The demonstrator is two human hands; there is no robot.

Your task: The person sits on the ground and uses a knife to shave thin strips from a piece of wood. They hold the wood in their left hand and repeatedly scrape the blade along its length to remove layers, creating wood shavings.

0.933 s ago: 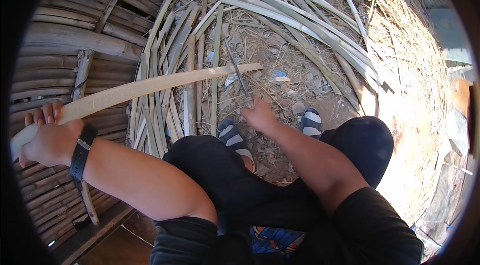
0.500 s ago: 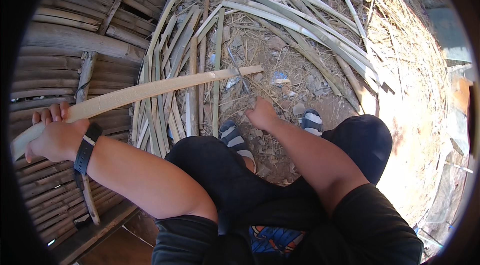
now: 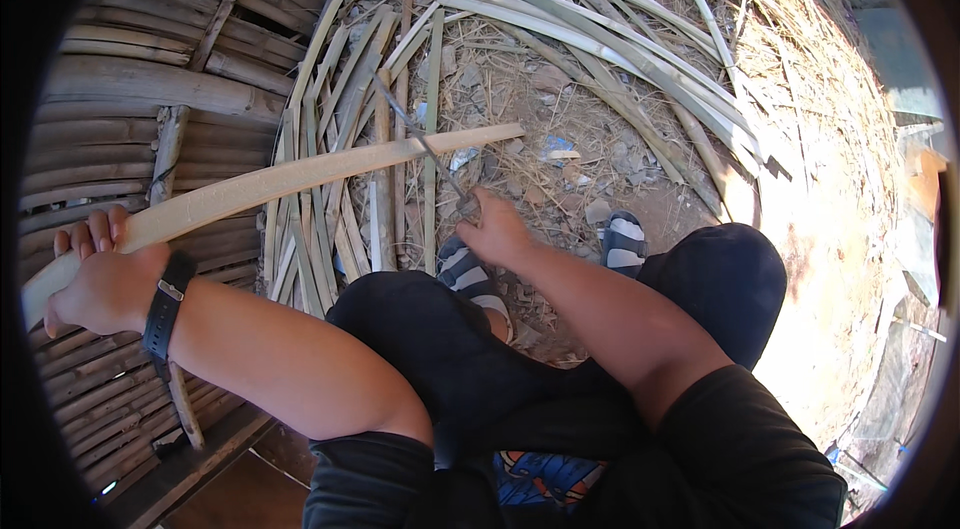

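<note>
A long pale bamboo strip (image 3: 270, 179) reaches from the left edge to the middle of the view. My left hand (image 3: 105, 274), with a black watch on the wrist, is wrapped round its near end. My right hand (image 3: 495, 229) is closed on the handle end of a long thin knife (image 3: 415, 134). The blade slants up and left, crossing the strip a little short of its far tip. Most of the handle is hidden in my fist.
Split bamboo strips (image 3: 330, 109) lie heaped along the slatted bamboo wall (image 3: 110, 144) at left. More long strips (image 3: 610, 49) lie at the back right. Straw and shavings cover the sunlit ground (image 3: 800, 229). My sandalled feet (image 3: 468, 274) are close below the knife.
My right hand has moved left and slightly nearer, and the knife has shifted left along the strip, away from its tip. The left hand keeps its hold, with the strip almost still.
</note>
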